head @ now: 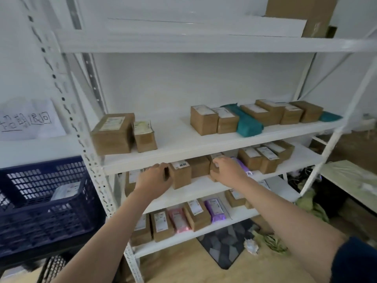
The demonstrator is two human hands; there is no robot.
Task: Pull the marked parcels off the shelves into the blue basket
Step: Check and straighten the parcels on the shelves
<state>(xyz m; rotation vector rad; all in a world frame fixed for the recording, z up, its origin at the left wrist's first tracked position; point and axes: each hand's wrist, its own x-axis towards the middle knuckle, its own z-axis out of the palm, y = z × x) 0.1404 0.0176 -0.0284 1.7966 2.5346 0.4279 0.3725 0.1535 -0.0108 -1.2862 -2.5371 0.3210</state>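
Observation:
A white metal shelf unit holds brown cardboard parcels with white labels. On the second shelf from the bottom, my left hand presses against the left side of a small upright brown box. My right hand rests curled on top of another brown box a little further right; whether it grips the box is unclear. The blue basket stands at the left, beside the shelf post, with one white-labelled parcel inside.
The shelf above carries two boxes at left and a row of boxes with teal bags at right. The bottom shelf has boxes plus pink and purple pouches. A dark mat and litter lie on the floor.

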